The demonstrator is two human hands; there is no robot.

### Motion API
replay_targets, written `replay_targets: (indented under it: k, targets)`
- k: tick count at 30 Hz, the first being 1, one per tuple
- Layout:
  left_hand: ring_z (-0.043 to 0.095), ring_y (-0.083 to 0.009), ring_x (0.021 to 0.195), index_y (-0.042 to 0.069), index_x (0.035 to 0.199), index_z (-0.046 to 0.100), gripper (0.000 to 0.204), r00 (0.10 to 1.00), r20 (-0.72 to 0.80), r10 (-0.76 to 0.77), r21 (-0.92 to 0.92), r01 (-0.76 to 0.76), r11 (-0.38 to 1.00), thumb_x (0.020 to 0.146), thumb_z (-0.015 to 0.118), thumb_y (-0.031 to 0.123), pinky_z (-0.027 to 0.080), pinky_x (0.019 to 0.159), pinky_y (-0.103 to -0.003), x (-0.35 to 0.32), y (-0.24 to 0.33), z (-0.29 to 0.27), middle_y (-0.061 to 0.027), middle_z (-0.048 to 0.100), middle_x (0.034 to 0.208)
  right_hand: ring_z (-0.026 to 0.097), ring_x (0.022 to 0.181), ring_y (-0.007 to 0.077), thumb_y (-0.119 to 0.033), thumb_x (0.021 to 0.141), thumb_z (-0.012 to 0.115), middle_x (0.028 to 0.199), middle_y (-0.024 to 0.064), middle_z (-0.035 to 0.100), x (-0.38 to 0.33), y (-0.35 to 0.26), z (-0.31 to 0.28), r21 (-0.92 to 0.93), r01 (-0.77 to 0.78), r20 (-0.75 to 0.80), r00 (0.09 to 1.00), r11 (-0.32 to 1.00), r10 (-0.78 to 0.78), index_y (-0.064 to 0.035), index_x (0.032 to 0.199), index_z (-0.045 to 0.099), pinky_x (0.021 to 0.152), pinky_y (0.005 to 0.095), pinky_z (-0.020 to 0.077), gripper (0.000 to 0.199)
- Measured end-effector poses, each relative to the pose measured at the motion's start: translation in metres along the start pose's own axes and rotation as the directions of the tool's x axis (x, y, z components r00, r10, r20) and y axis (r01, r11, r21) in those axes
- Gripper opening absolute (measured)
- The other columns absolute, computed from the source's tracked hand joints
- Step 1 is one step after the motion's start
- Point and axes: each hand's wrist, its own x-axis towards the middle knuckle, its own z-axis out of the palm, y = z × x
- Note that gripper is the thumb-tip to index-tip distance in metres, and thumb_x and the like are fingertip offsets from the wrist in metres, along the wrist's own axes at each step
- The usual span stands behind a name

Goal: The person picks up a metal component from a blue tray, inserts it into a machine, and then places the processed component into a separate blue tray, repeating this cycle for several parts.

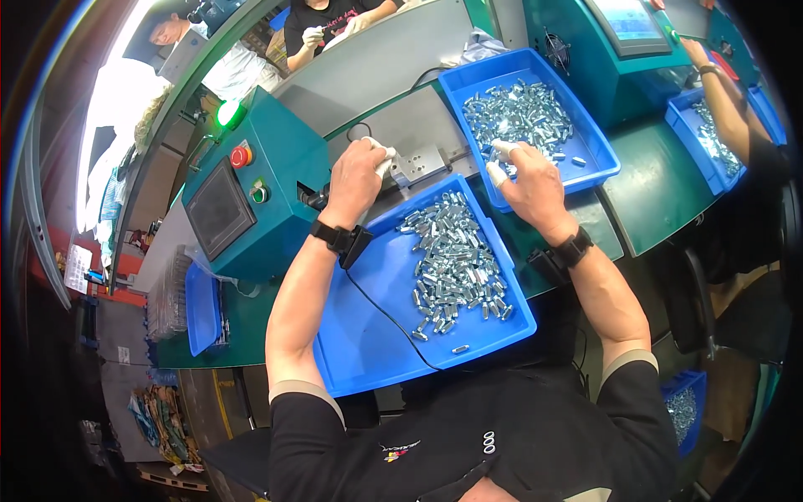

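A near blue tray (pixel 368 335) and a right blue tray (pixel 598 159), two holding uncountable metal pieces (pixel 456 259), are flanking one metal fixture (pixel 420 164), presumably for easy reach. The left hand (pixel 358 180) is curling beside the fixture, the right hand (pixel 533 188) hanging right of it; whether either's fingers are grasping anything, I cannot tell.

Your left hand (pixel 358 177) is beside the metal block (pixel 421 162), fingers bent; whether they grip anything is hidden. Your right hand (pixel 535 188) is at the near side of the upper blue tray (pixel 592 144), thumb and forefinger apart. Small metal parts (pixel 458 263) lie heaped in the lower blue tray (pixel 360 335). To your left, a teal machine (pixel 288 138) stands on the green table (pixel 669 197).
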Motion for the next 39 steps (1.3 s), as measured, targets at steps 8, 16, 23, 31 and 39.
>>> replay_targets:
  k: [8,16,23,31,39]
  targets:
    - [0.068,-0.0358,0.100,0.006,0.115,0.079,0.023,0.991,-0.112,0.075,-0.002,-0.076,0.997,0.092,0.076,0.007,0.056,0.084,-0.045,-0.067,0.036,-0.020,-0.0129,0.071,0.104,0.076,0.107,0.0285,-0.018,0.098,0.077,0.121,0.0153,0.078,0.009,-0.033,0.012,0.280,-0.238,0.284,0.946,0.930,0.157,-0.0051,0.140,0.069,0.093,0.0403,0.0602,0.045]
    - [0.070,-0.0347,0.093,0.007,0.112,0.080,0.021,0.971,0.224,-0.088,-0.325,0.160,0.932,0.092,0.079,0.008,0.058,0.082,-0.045,-0.159,0.065,-0.026,-0.0135,0.072,0.095,0.060,0.142,0.0275,-0.015,0.102,0.072,0.153,0.0230,0.063,0.030,-0.057,0.074,0.657,-0.512,0.601,0.799,0.554,0.025,0.0024,0.163,0.042,0.115,0.0393,0.0500,0.069]
    - [0.070,-0.0336,0.093,0.006,0.115,0.079,0.023,0.967,0.217,-0.134,-0.396,0.213,0.893,0.093,0.080,0.011,0.057,0.081,-0.044,-0.174,0.065,-0.024,-0.0121,0.071,0.096,0.057,0.145,0.0282,-0.013,0.104,0.068,0.158,0.0223,0.059,0.037,-0.078,0.068,0.570,-0.562,0.656,0.750,0.599,0.079,0.0014,0.165,0.040,0.121,0.0401,0.0446,0.069]
    - [0.068,-0.0327,0.097,0.007,0.116,0.078,0.024,0.964,0.237,-0.122,-0.377,0.207,0.903,0.093,0.079,0.012,0.057,0.084,-0.045,-0.177,0.066,-0.026,-0.0096,0.068,0.100,0.059,0.143,0.0268,-0.017,0.104,0.070,0.154,0.0218,0.063,0.038,-0.098,0.076,0.567,-0.581,0.682,0.728,0.584,0.063,0.0015,0.163,0.043,0.120,0.0390,0.0441,0.068]
    - [0.067,-0.0320,0.098,0.007,0.115,0.077,0.023,0.965,0.239,-0.112,-0.381,0.199,0.903,0.094,0.079,0.013,0.057,0.085,-0.045,-0.178,0.069,-0.028,-0.0089,0.068,0.101,0.059,0.142,0.0258,-0.021,0.102,0.073,0.153,0.0212,0.064,0.040,-0.100,0.085,0.533,-0.564,0.705,0.708,0.631,0.037,0.0029,0.162,0.044,0.120,0.0385,0.0447,0.071]
